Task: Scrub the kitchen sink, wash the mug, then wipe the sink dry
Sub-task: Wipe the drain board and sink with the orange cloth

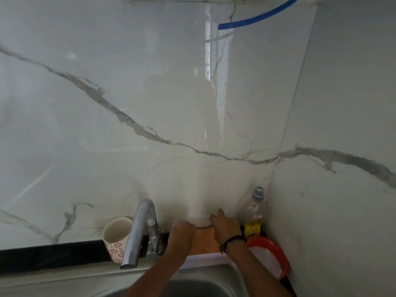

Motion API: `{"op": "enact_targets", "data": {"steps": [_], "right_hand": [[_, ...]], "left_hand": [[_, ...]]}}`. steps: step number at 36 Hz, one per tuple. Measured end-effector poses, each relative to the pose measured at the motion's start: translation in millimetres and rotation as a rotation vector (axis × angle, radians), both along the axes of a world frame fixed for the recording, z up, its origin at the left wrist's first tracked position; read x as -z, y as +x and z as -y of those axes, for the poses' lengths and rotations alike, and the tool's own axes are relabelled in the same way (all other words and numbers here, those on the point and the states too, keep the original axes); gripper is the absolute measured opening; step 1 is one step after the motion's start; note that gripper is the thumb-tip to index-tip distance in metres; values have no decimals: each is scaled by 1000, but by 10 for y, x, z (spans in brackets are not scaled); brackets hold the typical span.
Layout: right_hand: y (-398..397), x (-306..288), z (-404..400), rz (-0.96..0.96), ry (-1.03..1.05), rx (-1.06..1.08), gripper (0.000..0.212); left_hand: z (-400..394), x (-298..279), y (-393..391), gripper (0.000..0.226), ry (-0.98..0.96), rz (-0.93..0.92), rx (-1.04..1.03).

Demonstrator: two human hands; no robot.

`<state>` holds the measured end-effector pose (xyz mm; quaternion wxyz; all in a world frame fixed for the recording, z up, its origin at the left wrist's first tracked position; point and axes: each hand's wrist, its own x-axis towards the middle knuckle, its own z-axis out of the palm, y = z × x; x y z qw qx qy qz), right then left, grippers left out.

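Note:
A white mug with red flower prints stands on the ledge just left of the chrome faucet. The steel sink lies at the bottom edge, mostly cut off. Behind the sink, against the wall, stands an orange tub with a translucent white lid. My left hand curls over the lid's left side. My right hand, a dark band on its wrist, grips the tub's right side with fingers on the lid.
A clear bottle with a grey cap and yellow label stands in the wall corner. A red-rimmed white dish leans by the right wall. Marble wall tiles fill most of the view, with a blue hose at the top.

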<state>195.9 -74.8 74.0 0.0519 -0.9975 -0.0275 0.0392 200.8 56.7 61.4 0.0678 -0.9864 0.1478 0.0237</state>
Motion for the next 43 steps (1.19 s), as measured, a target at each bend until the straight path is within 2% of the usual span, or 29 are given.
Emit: {"op": "enact_targets", "data": {"steps": [5,8,9,12,15,17,20,23,28,31,35,39,43], "right_hand": [[-331,-173,-70,74,140,117,30],[-671,-223,-77,79,250,238,28],[-820,-244,-68,74,285,278,27],[-1330,-273,21,93,382,354,25],[-1889,-341,99,139,441,396,24],[-2248,-386,132,185,488,428,25],[-2768,-394,195,189,448,450,36],[-3229,-305,299,132,435,557,23],[-3746,-29,474,44,298,718,25],[-3911,124,524,44,336,848,25],[-4077,278,494,2,274,951,26],[-4197,482,436,-130,214,974,46],[-4230,601,408,-104,137,979,35]], "left_hand": [[50,-176,-303,31,-258,7,3],[95,-244,-577,14,-604,78,-33],[114,-263,-678,10,-660,114,-23],[148,-351,-1203,23,-741,-33,-57],[147,-345,-1761,21,-964,-124,-94],[157,-268,-2123,20,-1046,-231,-100],[233,-76,-2637,27,-1145,-419,-107],[323,178,-3046,40,-1079,-492,-48],[456,307,-3381,21,-953,-520,47],[521,348,-3402,18,-922,-528,62],[581,434,-3438,18,-960,-610,32],[614,491,-3449,20,-1052,-699,-20],[609,504,-3412,19,-1162,-706,-103]]}}
